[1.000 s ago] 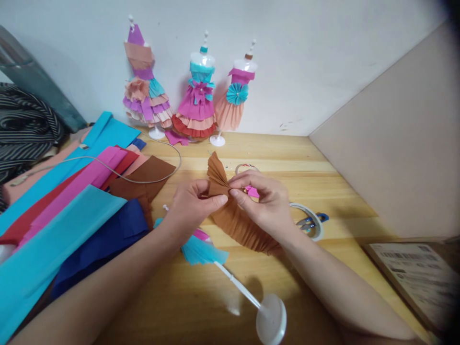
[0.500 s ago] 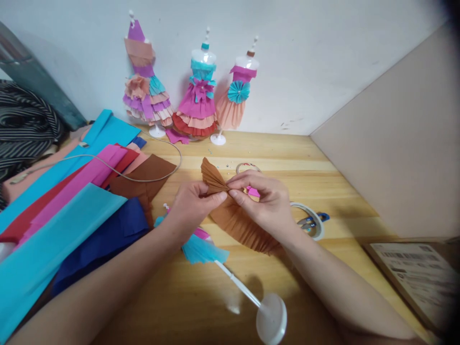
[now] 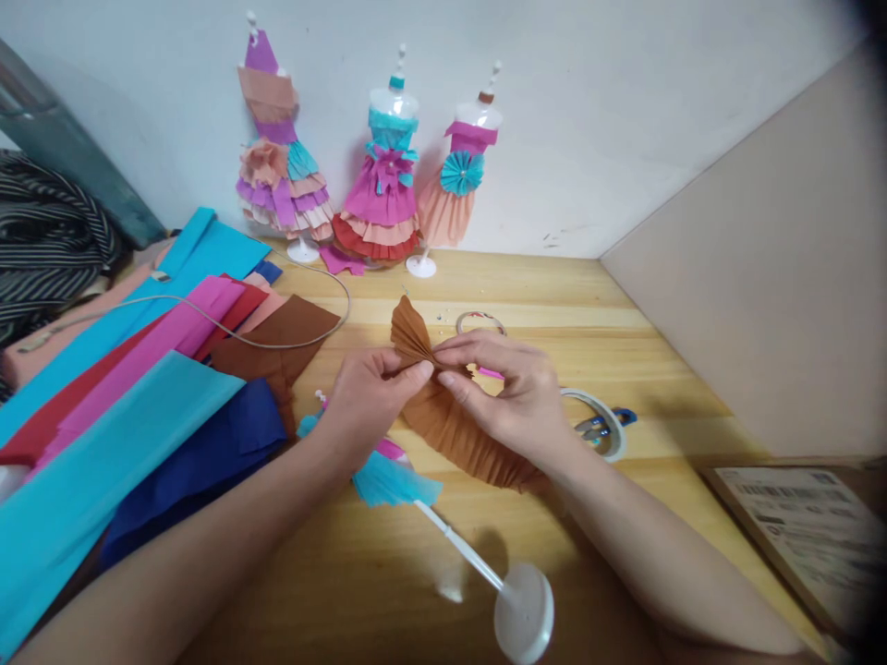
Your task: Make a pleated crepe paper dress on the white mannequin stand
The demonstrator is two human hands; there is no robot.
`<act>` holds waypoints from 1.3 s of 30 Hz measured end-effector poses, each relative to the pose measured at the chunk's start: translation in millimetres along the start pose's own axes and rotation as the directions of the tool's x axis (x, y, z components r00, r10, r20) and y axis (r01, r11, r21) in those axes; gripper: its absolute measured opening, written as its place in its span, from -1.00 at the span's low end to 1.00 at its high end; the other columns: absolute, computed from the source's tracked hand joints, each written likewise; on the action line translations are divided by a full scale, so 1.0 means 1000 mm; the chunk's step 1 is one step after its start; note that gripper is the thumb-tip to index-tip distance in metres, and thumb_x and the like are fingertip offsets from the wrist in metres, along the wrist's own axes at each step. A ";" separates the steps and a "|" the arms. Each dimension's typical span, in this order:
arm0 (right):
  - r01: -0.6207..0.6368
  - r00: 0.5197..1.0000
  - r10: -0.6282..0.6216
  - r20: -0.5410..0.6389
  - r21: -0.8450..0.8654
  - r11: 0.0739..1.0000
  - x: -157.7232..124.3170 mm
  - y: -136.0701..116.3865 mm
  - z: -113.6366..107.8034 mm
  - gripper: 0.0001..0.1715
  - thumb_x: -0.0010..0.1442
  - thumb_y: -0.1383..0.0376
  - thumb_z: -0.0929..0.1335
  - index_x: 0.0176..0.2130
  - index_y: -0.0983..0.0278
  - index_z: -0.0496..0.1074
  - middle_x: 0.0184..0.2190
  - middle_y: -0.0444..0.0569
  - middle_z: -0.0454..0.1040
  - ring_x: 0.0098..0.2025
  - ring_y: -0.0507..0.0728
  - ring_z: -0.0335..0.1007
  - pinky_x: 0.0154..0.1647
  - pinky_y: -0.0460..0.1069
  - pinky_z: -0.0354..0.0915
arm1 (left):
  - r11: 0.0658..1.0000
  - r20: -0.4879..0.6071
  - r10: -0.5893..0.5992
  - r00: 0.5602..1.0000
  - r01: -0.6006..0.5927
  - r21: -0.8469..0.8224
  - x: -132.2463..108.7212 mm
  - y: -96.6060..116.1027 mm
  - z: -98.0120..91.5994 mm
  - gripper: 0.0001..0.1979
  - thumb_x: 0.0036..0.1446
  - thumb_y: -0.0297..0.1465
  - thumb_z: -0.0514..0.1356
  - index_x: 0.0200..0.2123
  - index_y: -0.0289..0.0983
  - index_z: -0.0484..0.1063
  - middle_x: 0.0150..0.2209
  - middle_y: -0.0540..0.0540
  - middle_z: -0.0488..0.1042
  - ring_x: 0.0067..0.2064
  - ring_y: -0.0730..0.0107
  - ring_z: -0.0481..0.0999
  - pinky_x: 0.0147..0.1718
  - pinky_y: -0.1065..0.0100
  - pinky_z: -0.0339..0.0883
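Note:
Brown crepe paper (image 3: pixel 413 334), gathered into small pleats that fan out at the top, is held between both hands. My left hand (image 3: pixel 370 392) pinches the gathered point with thumb and fingers. From the other side, my right hand (image 3: pixel 509 383) is closed on the same paper, its thumb slightly lower. Beneath the hands lies a wider brown ruffled piece (image 3: pixel 471 443), partly covered by the right hand. A small mannequin stand (image 3: pixel 461 550) in a blue and pink paper dress lies on its side under my left wrist, its round white base toward me.
Three dressed paper mannequins (image 3: pixel 388 194) stand against the wall. Crepe paper sheets (image 3: pixel 139 397) in several colours are piled left, with a grey cable (image 3: pixel 277 347) across them. To the right are a tape roll (image 3: pixel 610 425), blue-handled scissors (image 3: pixel 624 417) and a cardboard box (image 3: pixel 790 536).
My right thumb and fingers have parted slightly at the pleats. The brown fan stands a little more upright and spread. The pink scrap behind my right hand is now more hidden.

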State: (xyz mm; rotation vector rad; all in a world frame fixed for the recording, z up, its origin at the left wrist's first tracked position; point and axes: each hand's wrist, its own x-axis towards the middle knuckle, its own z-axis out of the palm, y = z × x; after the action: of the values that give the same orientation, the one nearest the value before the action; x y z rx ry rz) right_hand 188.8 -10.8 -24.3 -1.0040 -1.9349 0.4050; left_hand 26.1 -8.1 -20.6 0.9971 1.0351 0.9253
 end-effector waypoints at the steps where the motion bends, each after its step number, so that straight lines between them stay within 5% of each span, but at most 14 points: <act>1: 0.009 1.000 -0.009 -0.001 -0.009 1.000 0.000 0.000 0.000 -0.90 0.08 0.44 0.39 -0.33 0.27 0.49 -0.33 0.02 0.56 -0.27 0.12 0.50 -0.20 0.04 0.41 | 1.000 0.002 0.002 1.000 -0.002 -0.020 0.000 0.000 0.000 -0.78 -0.12 -0.28 0.31 -0.49 -0.34 0.59 -0.51 -0.07 0.57 -0.39 0.32 0.51 -0.33 0.33 0.37; 5: 0.025 1.000 -0.026 -0.017 -0.060 0.998 0.000 0.002 0.001 -0.89 0.09 0.43 0.39 -0.32 0.26 0.47 -0.35 0.01 0.56 -0.27 0.14 0.50 -0.20 0.05 0.41 | 0.998 0.059 0.020 0.998 -0.016 -0.063 0.000 0.000 0.000 -0.82 -0.12 -0.32 0.31 -0.45 -0.33 0.60 -0.47 -0.06 0.58 -0.33 0.32 0.52 -0.23 0.33 0.37; 22: -0.049 0.999 0.049 0.001 -0.040 0.998 0.000 0.005 0.002 -0.93 0.10 0.40 0.38 -0.33 0.26 0.46 -0.37 0.00 0.56 -0.29 0.13 0.49 -0.22 0.05 0.39 | 0.997 0.024 -0.005 1.000 0.004 0.081 0.001 -0.003 -0.001 -0.82 -0.12 -0.33 0.26 -0.52 -0.35 0.53 -0.55 -0.03 0.50 -0.45 0.40 0.42 -0.44 0.41 0.26; 39: -0.204 0.977 0.203 -0.058 -0.005 0.979 0.003 0.004 0.001 -0.90 0.09 0.38 0.34 -0.45 0.26 0.45 -0.50 -0.10 0.51 -0.44 0.06 0.41 -0.37 -0.02 0.32 | 1.000 0.162 -0.006 0.987 0.003 0.019 0.002 0.000 -0.002 -0.84 -0.10 -0.34 0.26 -0.48 -0.34 0.51 -0.50 -0.02 0.51 -0.34 0.32 0.49 -0.19 0.27 0.35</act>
State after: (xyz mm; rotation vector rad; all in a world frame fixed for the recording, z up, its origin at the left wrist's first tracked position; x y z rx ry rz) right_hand 189.3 -5.6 -25.1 -1.2132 -1.7909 0.4766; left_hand 24.4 -5.5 -21.3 1.0674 0.9098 0.8174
